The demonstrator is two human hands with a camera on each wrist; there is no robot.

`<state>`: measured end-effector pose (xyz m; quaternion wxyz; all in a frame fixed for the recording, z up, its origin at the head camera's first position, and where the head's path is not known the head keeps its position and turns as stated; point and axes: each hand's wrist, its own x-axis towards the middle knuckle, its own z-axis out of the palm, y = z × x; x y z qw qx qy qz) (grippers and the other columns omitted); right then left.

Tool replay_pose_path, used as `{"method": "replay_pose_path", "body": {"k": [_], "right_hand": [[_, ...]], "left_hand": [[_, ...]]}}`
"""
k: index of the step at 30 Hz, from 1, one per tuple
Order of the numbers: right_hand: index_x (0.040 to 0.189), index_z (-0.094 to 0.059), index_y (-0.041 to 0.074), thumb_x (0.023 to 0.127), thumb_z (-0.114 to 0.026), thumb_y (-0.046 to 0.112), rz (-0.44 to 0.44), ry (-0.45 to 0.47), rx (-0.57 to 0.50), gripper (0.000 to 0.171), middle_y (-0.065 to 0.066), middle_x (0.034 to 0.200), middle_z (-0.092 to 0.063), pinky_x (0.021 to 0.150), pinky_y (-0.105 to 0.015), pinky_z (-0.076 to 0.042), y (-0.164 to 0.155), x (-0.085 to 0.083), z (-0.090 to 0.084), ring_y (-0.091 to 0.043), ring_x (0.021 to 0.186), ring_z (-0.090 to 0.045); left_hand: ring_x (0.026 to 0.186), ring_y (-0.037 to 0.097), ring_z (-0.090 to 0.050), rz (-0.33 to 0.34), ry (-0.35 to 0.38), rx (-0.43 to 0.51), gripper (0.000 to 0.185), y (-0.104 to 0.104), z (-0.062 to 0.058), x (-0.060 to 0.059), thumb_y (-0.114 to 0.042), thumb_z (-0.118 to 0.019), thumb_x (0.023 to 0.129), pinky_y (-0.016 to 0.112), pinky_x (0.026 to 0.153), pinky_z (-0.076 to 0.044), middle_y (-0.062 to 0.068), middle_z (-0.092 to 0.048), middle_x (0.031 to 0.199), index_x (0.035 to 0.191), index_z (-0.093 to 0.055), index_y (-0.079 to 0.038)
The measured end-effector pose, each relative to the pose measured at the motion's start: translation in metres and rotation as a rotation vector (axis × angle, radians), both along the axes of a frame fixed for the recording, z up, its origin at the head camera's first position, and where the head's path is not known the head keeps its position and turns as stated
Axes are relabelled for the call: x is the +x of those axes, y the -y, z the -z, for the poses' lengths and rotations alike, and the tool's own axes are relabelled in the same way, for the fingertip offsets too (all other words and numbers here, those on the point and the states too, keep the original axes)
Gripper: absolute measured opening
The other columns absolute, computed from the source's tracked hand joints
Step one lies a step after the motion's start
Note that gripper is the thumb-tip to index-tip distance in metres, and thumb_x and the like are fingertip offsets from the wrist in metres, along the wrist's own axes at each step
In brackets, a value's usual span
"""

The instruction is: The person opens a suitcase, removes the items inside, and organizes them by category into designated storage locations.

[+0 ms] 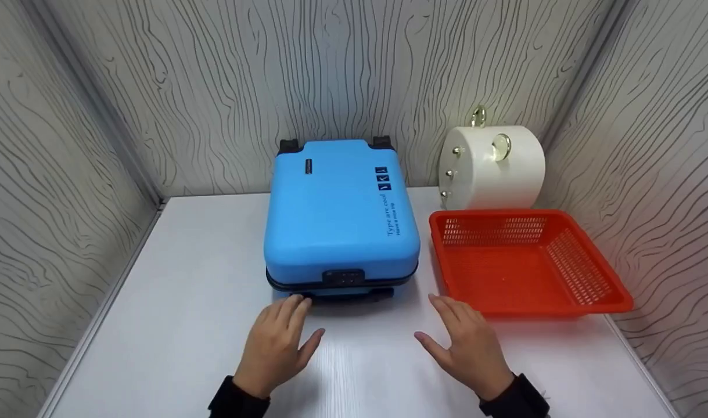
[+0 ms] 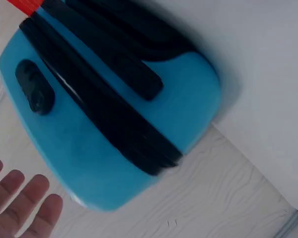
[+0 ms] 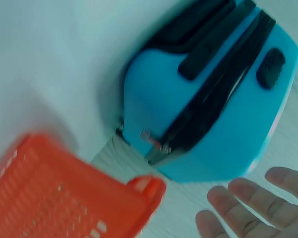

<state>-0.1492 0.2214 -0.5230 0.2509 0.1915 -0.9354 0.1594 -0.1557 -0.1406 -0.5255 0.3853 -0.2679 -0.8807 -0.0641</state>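
Note:
A small blue hard-shell suitcase (image 1: 341, 216) lies flat on the white table (image 1: 173, 307), its black zip line, lock (image 1: 343, 277) and handle facing me. My left hand (image 1: 278, 342) is open, fingers straight, its fingertips close to the suitcase's front left corner; contact is unclear. My right hand (image 1: 467, 345) is open too, palm down above the table, between the suitcase and the red basket (image 1: 525, 264), holding nothing. The left wrist view shows the suitcase (image 2: 114, 119) with fingertips (image 2: 25, 203) near it. In the right wrist view are the suitcase (image 3: 213, 99), the basket (image 3: 64, 198) and straight fingers (image 3: 253, 203).
A white cylindrical case (image 1: 493, 167) with gold fittings stands behind the basket at the back right. Wood-grain panel walls close in the table on the left, back and right. Bare tabletop lies left of the suitcase and along the front edge.

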Motion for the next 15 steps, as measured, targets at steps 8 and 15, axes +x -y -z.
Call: {"method": "replay_pose_path", "body": {"k": [8,15], "right_hand": [[0.125,-0.076,0.002,0.094,-0.085,0.017,-0.015,0.1,-0.088,0.036,-0.012,0.116,-0.081,0.09,-0.045,-0.066,0.02,-0.011,0.014,-0.025,0.103,-0.077],[0.128,-0.073,0.0,0.098,-0.079,0.011,0.042,0.221,-0.201,0.032,-0.015,0.116,-0.079,0.084,-0.046,-0.066,0.029,-0.027,0.025,-0.025,0.093,-0.076]], "left_hand": [[0.103,0.025,-0.075,0.022,0.132,-0.105,0.039,-0.049,0.023,-0.022,-0.026,-0.084,0.095,0.038,0.091,-0.064,0.012,-0.078,0.112,0.122,-0.075,0.0],[0.102,0.027,-0.074,-0.061,0.184,-0.201,0.033,-0.072,0.042,-0.046,-0.025,-0.076,0.102,0.039,0.092,-0.063,0.013,-0.076,0.111,0.123,-0.074,0.0]]}}
